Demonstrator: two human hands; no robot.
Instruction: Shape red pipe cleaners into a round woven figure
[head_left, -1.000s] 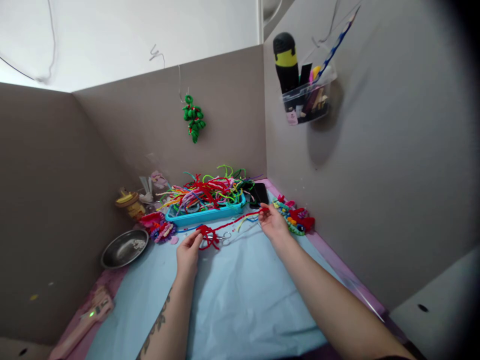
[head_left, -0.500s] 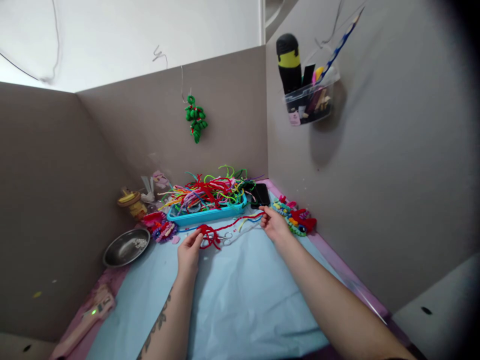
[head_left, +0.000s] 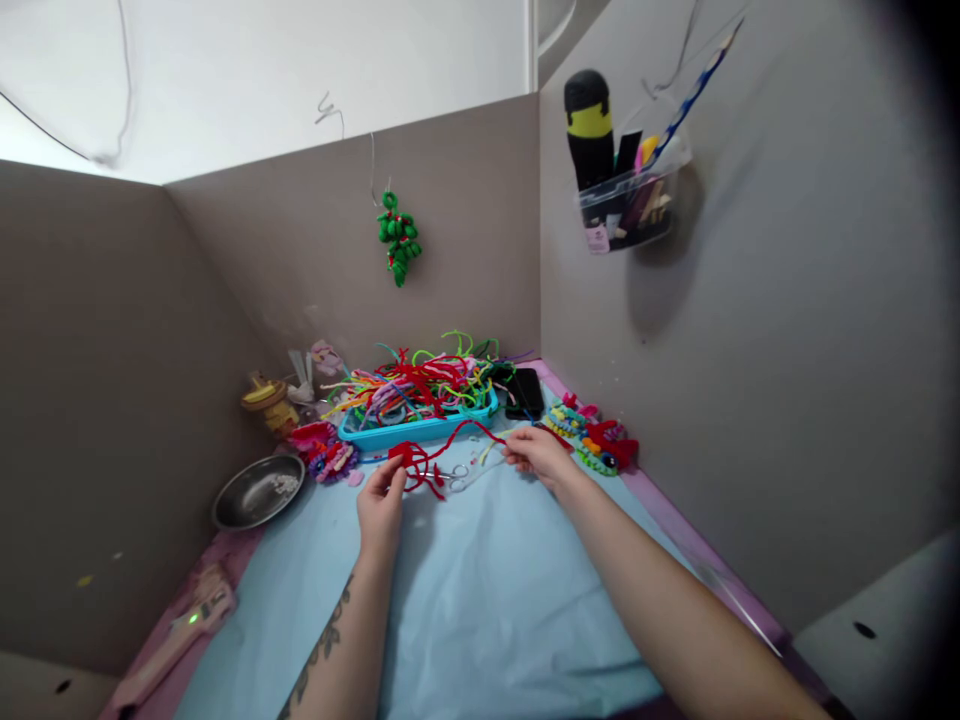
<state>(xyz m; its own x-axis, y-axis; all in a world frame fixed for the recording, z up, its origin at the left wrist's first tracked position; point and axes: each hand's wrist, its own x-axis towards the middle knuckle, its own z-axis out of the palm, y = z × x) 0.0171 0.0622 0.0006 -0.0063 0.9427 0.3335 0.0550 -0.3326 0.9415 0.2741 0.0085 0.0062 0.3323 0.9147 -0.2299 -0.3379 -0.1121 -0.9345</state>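
My left hand [head_left: 381, 502] pinches a looped bundle of red yarn [head_left: 418, 468] between thumb and fingertips, a little above the blue-covered table. From the bundle a strand arcs slackly to my right hand [head_left: 541, 456], whose closed fingers grip it. Scissors [head_left: 456, 474] lie on the table just behind the bundle, partly covered by it. Behind both hands stands a blue tray [head_left: 405, 434] heaped with many-coloured yarn [head_left: 424, 385].
Left of the tray are a colourful yarn piece [head_left: 328, 455] and a metal bowl [head_left: 259, 492] with small white bits. A pink glue gun [head_left: 184, 635] lies front left. At right are more yarn figures [head_left: 592, 435] and a black phone-like object [head_left: 523, 392]. Grey partitions surround the table.
My right hand has moved left and slightly down toward the left hand, so the red strand has gone from taut to slack. My left hand keeps its pinch nearly in place.
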